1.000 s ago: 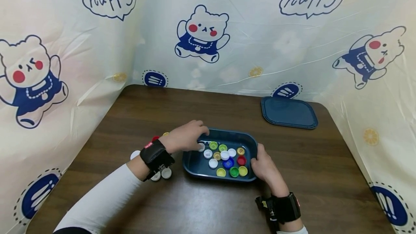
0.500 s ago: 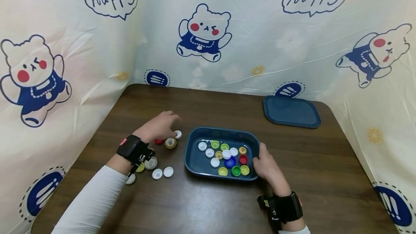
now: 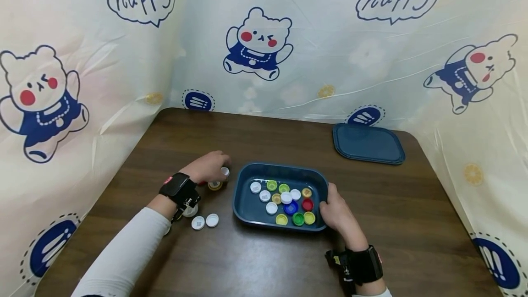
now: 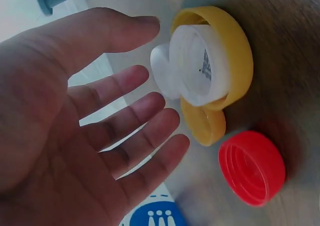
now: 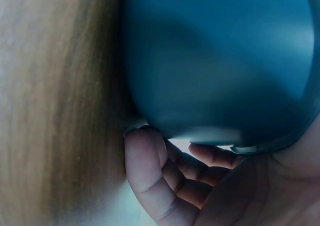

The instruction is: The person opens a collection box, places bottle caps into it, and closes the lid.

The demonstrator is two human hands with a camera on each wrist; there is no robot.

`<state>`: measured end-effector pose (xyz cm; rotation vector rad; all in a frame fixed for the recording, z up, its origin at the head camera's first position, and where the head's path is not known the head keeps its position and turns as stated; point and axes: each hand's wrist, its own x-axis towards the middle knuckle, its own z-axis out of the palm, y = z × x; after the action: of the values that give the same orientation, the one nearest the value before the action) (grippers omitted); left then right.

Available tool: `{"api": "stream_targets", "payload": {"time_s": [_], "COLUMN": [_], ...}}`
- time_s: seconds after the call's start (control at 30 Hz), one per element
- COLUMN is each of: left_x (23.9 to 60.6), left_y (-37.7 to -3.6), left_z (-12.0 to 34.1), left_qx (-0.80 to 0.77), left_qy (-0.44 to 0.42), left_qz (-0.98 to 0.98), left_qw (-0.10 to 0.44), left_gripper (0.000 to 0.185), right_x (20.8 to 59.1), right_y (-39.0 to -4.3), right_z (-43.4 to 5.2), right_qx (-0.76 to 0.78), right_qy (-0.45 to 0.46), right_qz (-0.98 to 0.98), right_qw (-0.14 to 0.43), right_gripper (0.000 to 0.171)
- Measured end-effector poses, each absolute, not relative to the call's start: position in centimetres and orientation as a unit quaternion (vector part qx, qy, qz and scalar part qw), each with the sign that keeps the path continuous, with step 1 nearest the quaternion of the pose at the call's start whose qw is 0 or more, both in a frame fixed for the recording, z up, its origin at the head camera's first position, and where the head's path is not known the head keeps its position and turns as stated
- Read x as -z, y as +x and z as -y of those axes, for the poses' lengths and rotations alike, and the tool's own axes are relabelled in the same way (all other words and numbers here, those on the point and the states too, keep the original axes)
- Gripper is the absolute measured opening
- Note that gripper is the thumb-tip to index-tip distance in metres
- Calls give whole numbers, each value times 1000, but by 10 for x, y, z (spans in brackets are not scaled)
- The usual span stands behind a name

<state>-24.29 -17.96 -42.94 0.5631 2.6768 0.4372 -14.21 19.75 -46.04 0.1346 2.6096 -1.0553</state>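
A blue tray (image 3: 243, 205) sits on the brown counter (image 3: 264, 260), and everything here is placed from it. Inside it lie loose bottle caps (image 3: 284, 198) in white, green, yellow, red and blue, gathered toward its right half.

The right hand (image 3: 336, 212) holds the tray's near right corner: the grip is curled round the rim, and the right wrist view shows fingers (image 5: 150, 171) tucked under the tray's wall (image 5: 215, 61).

The left hand (image 3: 208, 166) hovers just left of the tray over a small cluster of caps. Its grip is wide and relaxed, holding nothing; in the left wrist view the fingers (image 4: 130, 121) are spread just beside a white cap (image 4: 197, 68) that lies in a larger yellow cap (image 4: 235, 51), with a red cap (image 4: 252, 168) beside them on the counter. From the head view a white cap shows at the fingertips; whether they touch it I cannot tell.

Further left of the tray and nearer the person, two more white caps (image 3: 205, 221) lie by the wrist strap (image 3: 179, 189). A blue lid (image 3: 367, 143) lies well apart, behind the tray to the right.
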Motion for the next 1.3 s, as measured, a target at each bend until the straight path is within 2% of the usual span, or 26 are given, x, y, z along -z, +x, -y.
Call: {"api": "stream_targets", "payload": {"time_s": [0.43,0.73,1.1,1.3], "left_x": [437,425,388,377], "left_y": [-250,-253,-224,-203], "left_z": [173,172,141,118], "left_qx": [-143,-135,-148,-140], "left_qy": [203,223,255,300], "left_qz": [-949,-952,-949,-936], "left_qw": [191,161,113,119], "left_gripper": [27,20,24,25], "right_x": [462,462,460,460], "right_y": [-142,-144,-143,-143], "right_z": [-197,-198,-198,-197], "right_qx": [371,377,370,369], "right_qy": [51,29,32,29], "right_qz": [-912,-912,-914,-916], "right_qw": [166,159,165,157], "right_gripper": [56,54,55,56]}}
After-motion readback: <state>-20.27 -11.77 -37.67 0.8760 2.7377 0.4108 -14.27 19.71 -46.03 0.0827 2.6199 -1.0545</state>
